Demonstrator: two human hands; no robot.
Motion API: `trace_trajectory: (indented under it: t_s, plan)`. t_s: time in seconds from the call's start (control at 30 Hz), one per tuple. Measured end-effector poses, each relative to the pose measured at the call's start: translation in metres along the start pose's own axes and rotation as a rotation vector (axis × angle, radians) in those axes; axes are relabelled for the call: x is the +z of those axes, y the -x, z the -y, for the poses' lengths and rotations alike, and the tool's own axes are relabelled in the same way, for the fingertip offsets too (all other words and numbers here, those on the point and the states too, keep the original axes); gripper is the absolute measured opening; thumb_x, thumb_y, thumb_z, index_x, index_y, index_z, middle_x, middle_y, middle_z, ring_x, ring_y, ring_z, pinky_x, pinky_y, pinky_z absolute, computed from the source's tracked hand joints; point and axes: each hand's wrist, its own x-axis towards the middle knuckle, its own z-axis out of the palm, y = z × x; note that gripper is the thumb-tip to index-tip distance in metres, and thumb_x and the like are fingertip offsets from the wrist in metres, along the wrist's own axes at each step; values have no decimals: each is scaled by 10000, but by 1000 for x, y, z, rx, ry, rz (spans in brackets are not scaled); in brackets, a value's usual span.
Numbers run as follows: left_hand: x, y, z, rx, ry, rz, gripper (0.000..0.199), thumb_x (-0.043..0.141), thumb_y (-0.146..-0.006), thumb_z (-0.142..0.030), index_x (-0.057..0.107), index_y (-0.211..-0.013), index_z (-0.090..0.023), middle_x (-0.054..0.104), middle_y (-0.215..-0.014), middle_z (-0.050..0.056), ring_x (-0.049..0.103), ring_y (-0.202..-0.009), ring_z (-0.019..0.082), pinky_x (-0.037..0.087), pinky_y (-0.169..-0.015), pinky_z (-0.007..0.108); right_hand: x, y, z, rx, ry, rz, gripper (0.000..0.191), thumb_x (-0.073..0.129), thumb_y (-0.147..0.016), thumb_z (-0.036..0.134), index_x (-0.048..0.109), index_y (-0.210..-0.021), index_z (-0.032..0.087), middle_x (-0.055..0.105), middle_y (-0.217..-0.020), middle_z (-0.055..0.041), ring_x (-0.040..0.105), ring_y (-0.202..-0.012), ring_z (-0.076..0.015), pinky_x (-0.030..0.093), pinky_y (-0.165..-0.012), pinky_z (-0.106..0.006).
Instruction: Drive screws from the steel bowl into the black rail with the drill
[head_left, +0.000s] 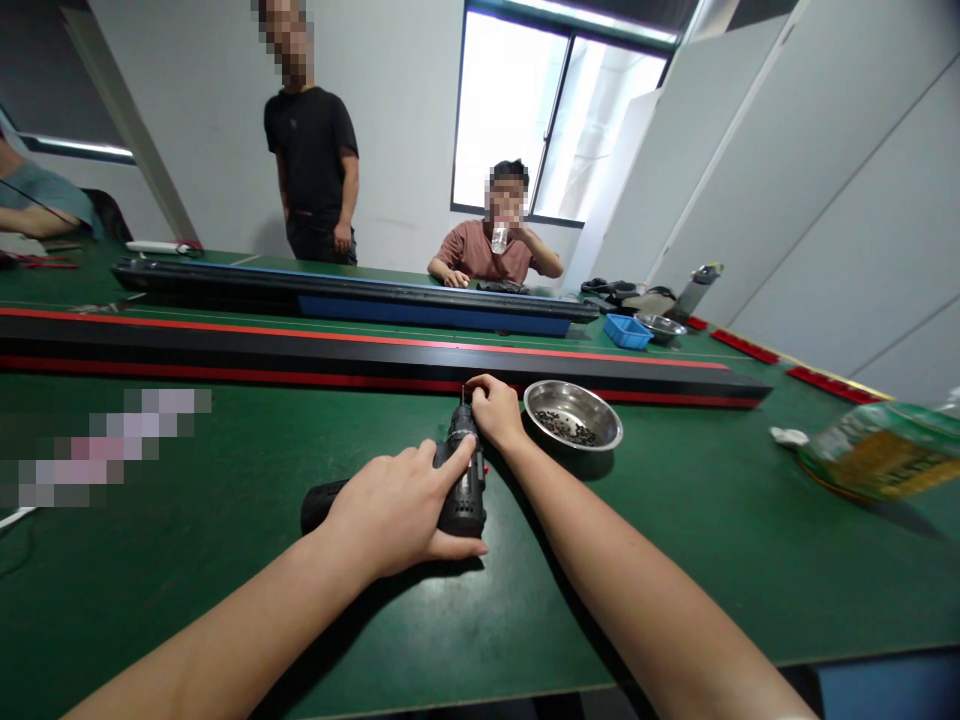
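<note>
My left hand (397,500) is wrapped over a black cordless drill (465,490) lying on its side, its bit pointing away from me. Just beyond the chuck, my right hand (495,408) has its fingers curled together beside the bit tip, against the near side of a long black bar with red stripes (360,362). Whatever those fingers pinch is too small or hidden to make out. To the right of that hand stands a steel bowl (615,432) with many small dark screws (566,428) in it.
A second long dark bar (360,290) lies farther back on the green table (675,560). Behind it are a blue basket (627,332) and another metal bowl (661,327). A large bottle (885,450) is at right. One person stands; another sits drinking.
</note>
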Motion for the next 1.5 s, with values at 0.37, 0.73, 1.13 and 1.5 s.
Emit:
trace_trajectory:
  t_s: [0.37,0.73,1.13,1.5]
  plan:
    - [5,5,0,7,2,-25,1060,509,-786,-842,224,-1631,-267,647,-1176,177,703,-946,370,585,-758,479,-35,13,27,-188,-72,-45,398,445,-836,42,753,-1037,195,785,-1017,-48,728,-932,-168,543,-894,-269]
    - [0,11,1,10,33,0,1059,548,-778,-817,212,-1631,-286,638,-1130,138,696,-906,358,587,-741,480,-133,21,-10,123,347,19,362,512,-836,94,822,-973,223,799,-1050,-62,728,-1012,-223,500,-947,-302]
    - [0,11,1,5,47,14,1059,543,-784,-820,197,-1635,-293,633,-1156,145,693,-934,362,583,-767,486,-141,22,-16,135,525,247,346,521,-885,154,807,-1078,183,783,-1120,-107,723,-989,-230,499,-845,-270]
    - [-1,12,0,3,47,14,1062,543,-782,-824,195,-1636,-297,638,-1160,148,699,-929,361,585,-756,482,-139,22,-17,76,602,402,377,462,-954,217,776,-1160,189,734,-1263,-97,681,-1096,-238,471,-952,-288]
